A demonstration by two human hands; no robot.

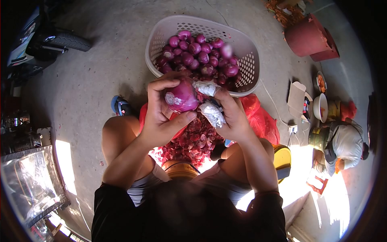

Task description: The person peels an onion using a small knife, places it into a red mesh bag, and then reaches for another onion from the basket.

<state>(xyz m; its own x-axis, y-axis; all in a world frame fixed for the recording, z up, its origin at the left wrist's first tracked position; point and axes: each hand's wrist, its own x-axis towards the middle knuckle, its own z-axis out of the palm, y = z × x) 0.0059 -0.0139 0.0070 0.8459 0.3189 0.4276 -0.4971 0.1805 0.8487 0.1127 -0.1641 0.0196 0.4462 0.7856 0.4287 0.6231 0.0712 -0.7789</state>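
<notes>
In the middle of the head view, my left hand [156, 117] is closed around a large red onion [183, 96], thumb below and fingers above it. A pale, papery patch shows on the onion's left side. My right hand [234, 115] is at the onion's right side, its thumb and forefinger bent inward. Silvery foil [212, 114] wraps those two fingertips. Reddish scraps show between them, and I cannot tell what the right fingers grip. Beneath both hands lies a heap of red onion skins [195, 139].
Ahead stands a grey perforated basket [155, 34] of shiny red onions [194, 49]. Red mesh [260, 121] lies right of the skins. Further right are a white bowl [320, 107], a power socket [292, 128] with cords, red tubs [306, 38] and a bent-over person [344, 141]. A motorcycle wheel [68, 40] is far left.
</notes>
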